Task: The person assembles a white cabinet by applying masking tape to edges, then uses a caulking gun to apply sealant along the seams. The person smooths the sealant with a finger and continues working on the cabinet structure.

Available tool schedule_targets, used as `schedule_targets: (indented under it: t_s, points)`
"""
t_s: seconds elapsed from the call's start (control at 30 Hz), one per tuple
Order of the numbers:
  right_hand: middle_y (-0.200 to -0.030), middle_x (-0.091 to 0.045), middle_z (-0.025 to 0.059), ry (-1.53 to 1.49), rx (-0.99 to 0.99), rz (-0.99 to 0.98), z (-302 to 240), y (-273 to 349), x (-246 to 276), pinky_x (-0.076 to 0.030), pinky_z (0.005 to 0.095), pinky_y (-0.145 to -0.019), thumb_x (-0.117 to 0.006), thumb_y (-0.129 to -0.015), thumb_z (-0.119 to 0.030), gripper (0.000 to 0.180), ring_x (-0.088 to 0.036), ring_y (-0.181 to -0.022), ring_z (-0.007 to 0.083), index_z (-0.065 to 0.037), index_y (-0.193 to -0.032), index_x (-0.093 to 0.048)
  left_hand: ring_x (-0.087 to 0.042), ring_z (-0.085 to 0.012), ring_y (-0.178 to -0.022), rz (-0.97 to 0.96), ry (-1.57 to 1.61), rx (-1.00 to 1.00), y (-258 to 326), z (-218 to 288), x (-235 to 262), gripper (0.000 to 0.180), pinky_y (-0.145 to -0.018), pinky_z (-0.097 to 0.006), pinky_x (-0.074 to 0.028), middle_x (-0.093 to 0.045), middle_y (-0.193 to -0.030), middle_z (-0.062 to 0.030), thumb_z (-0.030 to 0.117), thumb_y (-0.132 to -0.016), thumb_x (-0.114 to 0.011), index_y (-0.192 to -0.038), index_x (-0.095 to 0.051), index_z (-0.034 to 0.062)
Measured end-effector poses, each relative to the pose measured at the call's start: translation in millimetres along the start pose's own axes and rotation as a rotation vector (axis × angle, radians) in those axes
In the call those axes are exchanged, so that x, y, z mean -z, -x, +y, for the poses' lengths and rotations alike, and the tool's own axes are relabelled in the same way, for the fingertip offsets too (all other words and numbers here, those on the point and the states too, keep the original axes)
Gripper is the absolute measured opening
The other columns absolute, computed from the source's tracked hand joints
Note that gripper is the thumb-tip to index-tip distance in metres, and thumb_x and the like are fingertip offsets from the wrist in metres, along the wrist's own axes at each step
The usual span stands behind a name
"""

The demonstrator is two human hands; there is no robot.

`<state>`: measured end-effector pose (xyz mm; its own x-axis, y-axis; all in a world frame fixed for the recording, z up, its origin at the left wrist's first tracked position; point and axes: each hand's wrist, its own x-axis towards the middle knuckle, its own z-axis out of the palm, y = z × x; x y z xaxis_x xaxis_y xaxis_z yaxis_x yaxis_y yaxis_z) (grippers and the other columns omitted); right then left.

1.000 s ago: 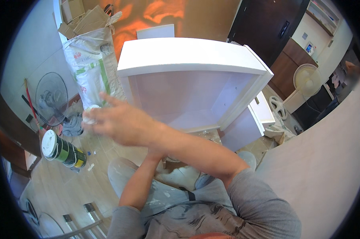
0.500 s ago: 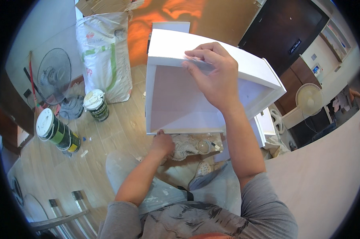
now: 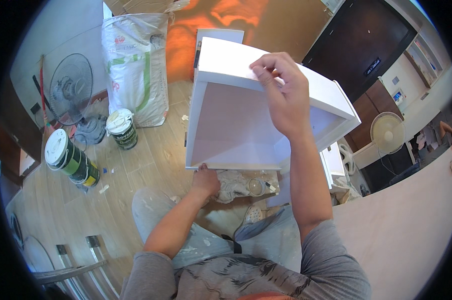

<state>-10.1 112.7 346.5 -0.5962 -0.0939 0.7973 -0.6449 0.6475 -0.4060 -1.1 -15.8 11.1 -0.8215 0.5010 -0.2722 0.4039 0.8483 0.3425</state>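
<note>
- One white open-fronted box [image 3: 246, 125] stands on the wooden floor [image 3: 151, 150] directly ahead of the seated person.
- Right hand [image 3: 281, 95] lies on its top panel, fingers curled over the far edge.
- Left hand [image 3: 206, 181] grips the box's near bottom edge.
- Two paint cans [image 3: 122, 129] [image 3: 68, 159], left.
- Two fans: one far left [image 3: 71, 90], one right [image 3: 388, 132].
- One white sack [image 3: 136, 65].

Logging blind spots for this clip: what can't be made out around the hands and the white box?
- Left hand, head view: fingers hidden under the white box edge.
- Right hand: palm side unseen; grip unclear.
- Rag and round object: partly covered by the box.
- Box's far side: faces away.
</note>
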Motion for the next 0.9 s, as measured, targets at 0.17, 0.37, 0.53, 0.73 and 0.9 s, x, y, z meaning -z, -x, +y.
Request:
schedule_targets:
  t_s: [0.17,0.37,0.53,0.73,0.9]
  points:
    - [-0.098,-0.069,0.0105,0.158,0.122,-0.085,-1,7,-5,-0.055,0.0372,-0.078,-0.075,-0.088,-0.006,0.009,-0.067,-0.089,0.0250,-0.001,-0.095,-0.071,-0.046,-0.0445,-0.146,0.002,0.008,0.012,2,0,-1,0.059,-0.119,-0.048,-0.042,-0.040,-0.158,-0.0362,0.039,-0.096,-0.065,-0.136,-0.063,-0.0049]
    - [-0.097,-0.065,0.0100,0.261,0.164,-0.018,2,9,-20,-0.050,0.0413,-0.082,-0.073,-0.086,-0.005,0.009,-0.064,-0.093,0.0297,-0.004,-0.091,-0.065,-0.044,-0.0442,-0.147,-0.033,0.016,0.016,2,4,6,0.060,-0.119,-0.049,-0.041,-0.039,-0.160,-0.0355,0.038,-0.096,-0.065,-0.137,-0.062,-0.0053]
    - [-0.099,-0.062,0.0115,0.358,0.249,0.034,12,16,-22,-0.049,0.0427,-0.083,-0.068,-0.089,-0.004,0.010,-0.060,-0.093,0.0320,-0.003,-0.096,-0.060,-0.044,-0.0426,-0.148,-0.041,0.015,0.036,3,0,5,0.061,-0.119,-0.048,-0.040,-0.037,-0.162,-0.0341,0.038,-0.096,-0.066,-0.139,-0.061,-0.0049]
    - [-0.099,-0.062,0.0124,0.215,0.136,0.048,4,17,-10,-0.050,0.0435,-0.085,-0.064,-0.095,-0.004,0.006,-0.060,-0.093,0.0333,-0.001,-0.098,-0.059,-0.042,-0.0411,-0.150,-0.068,0.040,0.032,7,1,10,0.064,-0.120,-0.048,-0.039,-0.036,-0.163,-0.0321,0.039,-0.096,-0.066,-0.142,-0.059,-0.0056]
    - [-0.101,-0.064,0.0108,0.242,0.179,0.005,-2,11,-20,-0.050,0.0424,-0.085,-0.069,-0.095,-0.008,0.007,-0.062,-0.096,0.0314,-0.003,-0.098,-0.064,-0.041,-0.0412,-0.150,-0.071,0.035,0.028,4,1,8,0.065,-0.121,-0.049,-0.038,-0.035,-0.164,-0.0323,0.039,-0.096,-0.066,-0.142,-0.058,-0.0061]
